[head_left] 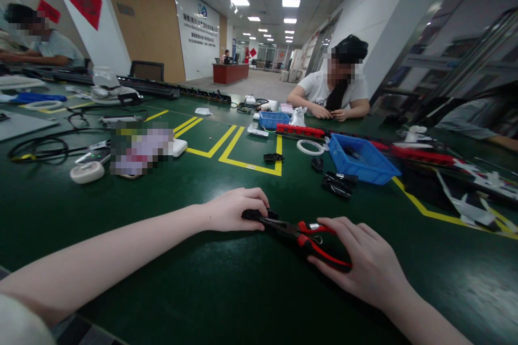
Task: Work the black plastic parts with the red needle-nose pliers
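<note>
In the head view, my left hand (238, 209) is closed around a small black part (252, 215), whose exact kind I cannot make out. My right hand (360, 253) grips needle-nose pliers (326, 255) by their red and black handles, which stand apart with a small spring between them. The pliers' long jaws point left and reach the black part at my left fingertips. Whether the jaws pinch it is too small to tell. Both hands are low over the green table (226, 285).
Ahead right stand a blue bin (364, 159) with dark pieces in it, black wrapped pieces (339, 184) and a white ring (310, 147). A small black piece (274, 157) lies by yellow tape. Leftward are a phone (141, 153), a white case (87, 172) and cables (38, 145). A person (335, 81) sits opposite.
</note>
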A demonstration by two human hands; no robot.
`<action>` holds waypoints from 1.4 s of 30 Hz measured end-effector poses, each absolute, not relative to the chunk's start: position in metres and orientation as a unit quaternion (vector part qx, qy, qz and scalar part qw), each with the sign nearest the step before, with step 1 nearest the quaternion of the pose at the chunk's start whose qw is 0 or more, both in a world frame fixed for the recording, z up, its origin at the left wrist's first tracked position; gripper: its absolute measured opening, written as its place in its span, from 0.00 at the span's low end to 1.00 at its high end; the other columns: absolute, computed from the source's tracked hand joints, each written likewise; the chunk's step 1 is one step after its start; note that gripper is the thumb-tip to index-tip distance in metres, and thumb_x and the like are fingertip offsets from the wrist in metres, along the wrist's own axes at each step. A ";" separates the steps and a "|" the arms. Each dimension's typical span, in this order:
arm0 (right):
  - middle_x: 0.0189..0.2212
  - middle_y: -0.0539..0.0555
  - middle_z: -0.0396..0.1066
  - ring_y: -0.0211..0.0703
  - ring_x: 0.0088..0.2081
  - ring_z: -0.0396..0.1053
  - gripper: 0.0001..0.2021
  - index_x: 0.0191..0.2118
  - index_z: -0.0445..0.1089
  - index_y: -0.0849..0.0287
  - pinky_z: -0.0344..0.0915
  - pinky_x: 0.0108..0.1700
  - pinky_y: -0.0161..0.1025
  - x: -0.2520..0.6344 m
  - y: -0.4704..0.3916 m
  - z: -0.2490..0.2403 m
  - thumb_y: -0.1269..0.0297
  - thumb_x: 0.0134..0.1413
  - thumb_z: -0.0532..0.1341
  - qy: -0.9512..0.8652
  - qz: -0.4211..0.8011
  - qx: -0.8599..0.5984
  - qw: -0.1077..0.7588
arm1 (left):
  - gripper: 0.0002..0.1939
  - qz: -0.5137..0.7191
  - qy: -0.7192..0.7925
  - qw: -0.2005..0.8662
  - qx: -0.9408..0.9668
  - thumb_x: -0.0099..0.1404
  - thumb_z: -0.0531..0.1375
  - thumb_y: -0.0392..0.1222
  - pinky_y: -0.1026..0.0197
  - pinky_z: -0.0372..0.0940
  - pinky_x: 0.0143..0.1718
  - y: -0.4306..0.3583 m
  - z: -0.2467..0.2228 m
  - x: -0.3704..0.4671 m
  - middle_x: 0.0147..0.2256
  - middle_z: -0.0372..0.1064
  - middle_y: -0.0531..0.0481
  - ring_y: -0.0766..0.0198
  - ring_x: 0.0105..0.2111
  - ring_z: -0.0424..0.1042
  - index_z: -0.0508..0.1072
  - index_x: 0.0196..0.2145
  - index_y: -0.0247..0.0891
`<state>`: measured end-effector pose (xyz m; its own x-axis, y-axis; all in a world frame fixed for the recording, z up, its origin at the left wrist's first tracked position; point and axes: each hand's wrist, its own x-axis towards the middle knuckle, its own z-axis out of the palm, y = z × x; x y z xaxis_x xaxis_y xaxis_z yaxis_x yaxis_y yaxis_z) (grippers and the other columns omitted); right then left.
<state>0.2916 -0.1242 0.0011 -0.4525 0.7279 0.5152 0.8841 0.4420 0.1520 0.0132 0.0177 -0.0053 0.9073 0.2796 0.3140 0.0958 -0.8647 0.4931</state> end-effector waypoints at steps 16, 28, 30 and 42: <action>0.43 0.60 0.74 0.54 0.43 0.72 0.25 0.53 0.64 0.63 0.55 0.54 0.54 0.294 -0.124 0.000 0.52 0.54 0.62 -0.829 -0.224 -0.473 0.198 | 0.11 0.194 0.109 0.237 0.946 0.63 0.64 0.40 0.57 0.66 0.47 0.015 -0.002 0.015 0.45 0.70 0.47 0.59 0.45 0.72 0.71 0.44 0.38; 0.43 0.60 0.75 0.52 0.42 0.73 0.24 0.51 0.65 0.61 0.66 0.43 0.47 0.292 -0.125 0.005 0.53 0.53 0.63 -0.826 -0.183 -0.492 0.205 | 0.12 0.188 0.093 0.226 0.951 0.64 0.63 0.38 0.55 0.65 0.50 0.016 -0.005 0.014 0.49 0.70 0.46 0.58 0.48 0.71 0.73 0.47 0.40; 0.42 0.60 0.75 0.51 0.41 0.73 0.24 0.51 0.65 0.61 0.66 0.42 0.46 0.293 -0.126 0.005 0.52 0.53 0.63 -0.825 -0.175 -0.498 0.201 | 0.12 0.185 0.093 0.218 0.954 0.65 0.62 0.38 0.55 0.64 0.51 0.015 -0.005 0.014 0.49 0.70 0.47 0.58 0.48 0.71 0.73 0.47 0.40; 0.43 0.60 0.75 0.52 0.42 0.73 0.26 0.53 0.64 0.60 0.63 0.45 0.49 0.295 -0.124 0.003 0.51 0.52 0.64 -0.826 -0.200 -0.488 0.198 | 0.19 0.157 0.114 0.156 0.969 0.68 0.60 0.42 0.55 0.63 0.47 0.012 -0.004 0.015 0.48 0.70 0.45 0.56 0.47 0.70 0.65 0.55 0.38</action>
